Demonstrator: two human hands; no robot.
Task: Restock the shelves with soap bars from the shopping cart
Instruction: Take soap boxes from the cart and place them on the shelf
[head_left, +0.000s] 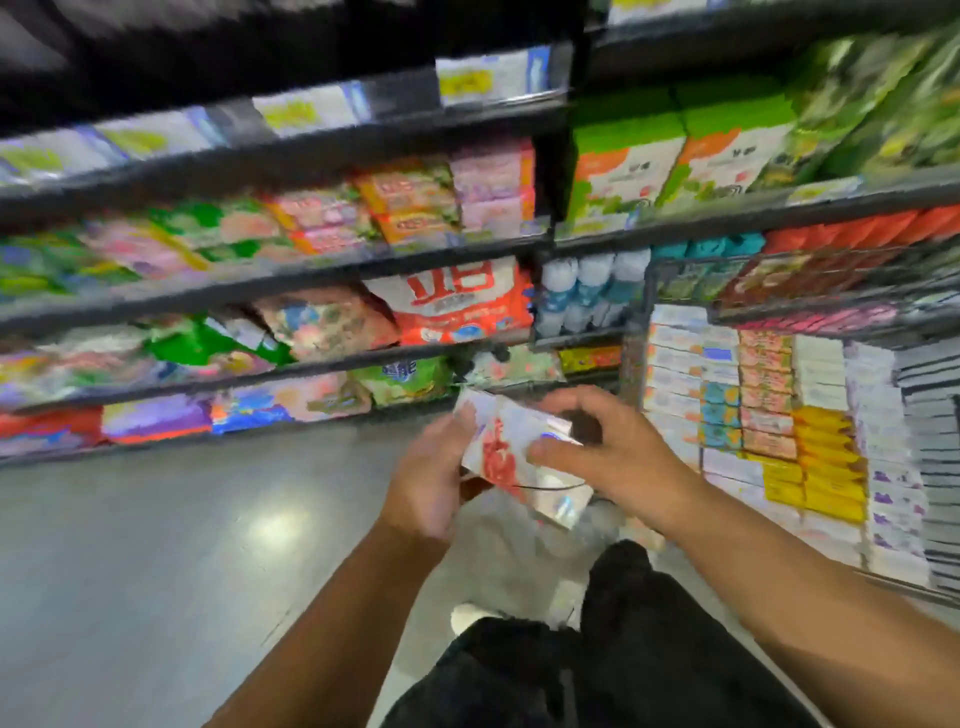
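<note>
1. Head view is smeared by motion, so small print and fine edges cannot be read.
2. Left hand (431, 478) holds the left edge of a soap pack (511, 457). Its grip is closed on the pack, with the thumb lying up along the pack's front edge and the fingers hidden behind it.
3. Right hand (608, 447) takes the same pack from the right. Its grip is also closed on it, thumb pressed on the front face and fingers curled over the top.
4. The soap pack is white with a red print and sits tilted between the two hands, in the air above the grey floor (156, 545) and just left of the shopping cart (645, 296).
5. In the cart, soap boxes (769, 395) stand in tight upright rows of white, orange, teal and yellow.
6. Shelves (291, 280) run across the left and top of the view, packed with colourful bags. Among them are an orange-red bag (462, 306) and a group of white bottles (587, 291) beside the cart.
7. Dark trousers (623, 649) fill the bottom of the view.
</note>
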